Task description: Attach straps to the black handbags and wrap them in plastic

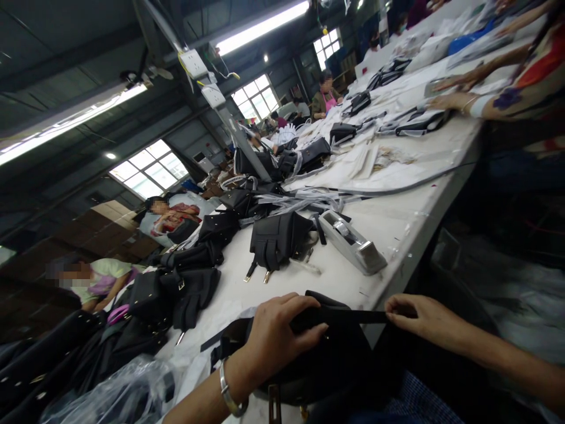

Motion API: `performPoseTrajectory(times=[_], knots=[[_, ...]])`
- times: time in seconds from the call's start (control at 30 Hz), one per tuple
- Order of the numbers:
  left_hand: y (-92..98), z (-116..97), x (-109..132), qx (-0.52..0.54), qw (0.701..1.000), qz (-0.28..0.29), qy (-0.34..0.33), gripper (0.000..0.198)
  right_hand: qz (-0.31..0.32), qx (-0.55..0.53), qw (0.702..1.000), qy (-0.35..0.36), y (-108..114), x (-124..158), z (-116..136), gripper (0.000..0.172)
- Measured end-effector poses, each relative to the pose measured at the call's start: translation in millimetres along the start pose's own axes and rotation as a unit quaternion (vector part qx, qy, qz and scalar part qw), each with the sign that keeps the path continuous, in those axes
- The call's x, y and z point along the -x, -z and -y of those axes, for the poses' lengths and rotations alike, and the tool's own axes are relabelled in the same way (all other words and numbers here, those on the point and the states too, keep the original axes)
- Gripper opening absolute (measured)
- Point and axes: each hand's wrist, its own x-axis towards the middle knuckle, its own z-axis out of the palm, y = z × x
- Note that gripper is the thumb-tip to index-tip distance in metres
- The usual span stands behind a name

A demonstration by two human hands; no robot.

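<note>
In front of me at the table's edge lies a black bag (309,365), its lower part dark and hard to make out. My left hand (282,327) rests over the top of it, thumb and fingers closed around the bag's upper edge near a black strap (359,317). The strap runs out level to the right, where my right hand (410,315) pinches its end between thumb and fingers. Beyond my hands sits another black bag (280,235) with buckled straps hanging toward me. A grey tape dispenser (353,241) stands to its right.
More black bags (189,288) are heaped along the left side, with clear plastic wrap (128,391) at the lower left. Strips (300,200) lie across the white table (397,212). A co-worker's arms (481,103) reach in at upper right. A slanted post (242,141) carries sockets.
</note>
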Motion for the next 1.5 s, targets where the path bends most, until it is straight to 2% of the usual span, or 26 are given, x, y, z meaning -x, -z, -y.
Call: performPoseTrajectory(times=[0.1,0.2,0.27,0.37,0.43,0.5,0.63,0.73,0.83,0.93,1.03,1.27,1.5], knots=[[2.1,-4.9,0.8,-0.017,1.000,0.002,0.026,0.024,-0.096,0.009,0.992,0.078,-10.2,6.1,36.4,0.036],[4.8,-12.2,1.4,-0.021,0.998,0.010,0.054,0.023,-0.071,-0.042,0.985,0.155,-25.0,10.9,80.7,0.033],[7.8,-16.9,0.5,-0.008,0.997,0.021,0.076,0.024,-0.057,-0.084,0.982,0.157,-34.9,10.9,102.3,0.023],[14.0,-20.1,-4.0,0.021,0.989,0.045,0.141,0.039,-0.064,-0.144,0.981,0.110,-46.7,7.6,116.8,0.013],[18.8,-19.1,-8.5,0.064,0.979,0.071,0.180,0.046,-0.053,-0.182,0.979,0.080,-52.1,5.3,119.1,0.015],[23.6,-16.8,-13.0,0.113,0.968,0.101,0.198,0.041,-0.025,-0.228,0.972,0.053,-55.9,4.4,120.0,0.019],[30.7,-14.3,-19.3,0.168,0.947,0.138,0.237,0.036,0.046,-0.337,0.941,-0.002,-60.3,6.9,123.6,0.031],[32.3,-16.2,-21.8,0.183,0.932,0.156,0.269,0.035,0.073,-0.376,0.923,-0.029,-62.3,8.7,126.1,0.034],[31.5,-18.5,-24.0,0.186,0.927,0.174,0.275,0.028,0.071,-0.369,0.926,-0.028,-65.1,7.2,125.7,0.033],[30.9,-19.2,-25.3,0.161,0.939,0.166,0.253,0.023,0.042,-0.370,0.928,-0.002,-69.0,4.1,123.4,0.029],[31.5,-17.9,-24.6,0.156,0.940,0.171,0.252,0.026,0.026,-0.389,0.921,0.004,-71.5,2.8,123.5,0.028],[29.7,-11.7,-21.7,0.202,0.923,0.169,0.280,0.031,0.034,-0.408,0.912,-0.016,-72.7,4.3,128.8,0.030],[27.6,-13.7,-19.6,0.178,0.933,0.165,0.265,0.027,0.038,-0.345,0.938,0.019,-71.5,6.9,123.0,0.023]])
